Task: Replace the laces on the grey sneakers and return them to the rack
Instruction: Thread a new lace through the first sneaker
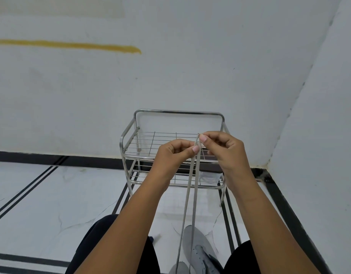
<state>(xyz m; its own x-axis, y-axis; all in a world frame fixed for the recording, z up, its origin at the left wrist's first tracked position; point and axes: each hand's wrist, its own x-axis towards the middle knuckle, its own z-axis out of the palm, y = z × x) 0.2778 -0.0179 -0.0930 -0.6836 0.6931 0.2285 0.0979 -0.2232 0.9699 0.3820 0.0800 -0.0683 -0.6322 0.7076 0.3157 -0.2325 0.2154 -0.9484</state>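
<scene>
Both hands were raised in front of the rack (176, 123): the left hand (171, 155) and the right hand (225, 148) each pinched one upper end of the grey lace (187, 194), thumbs nearly touching. The lace's two strands ran down to a grey sneaker (198, 246) lying on the floor (52, 204) between the knees.

Bright, soft, even light; faint shadows. Sharp in the middle, bent and maybe slightly blurry at edges.
</scene>
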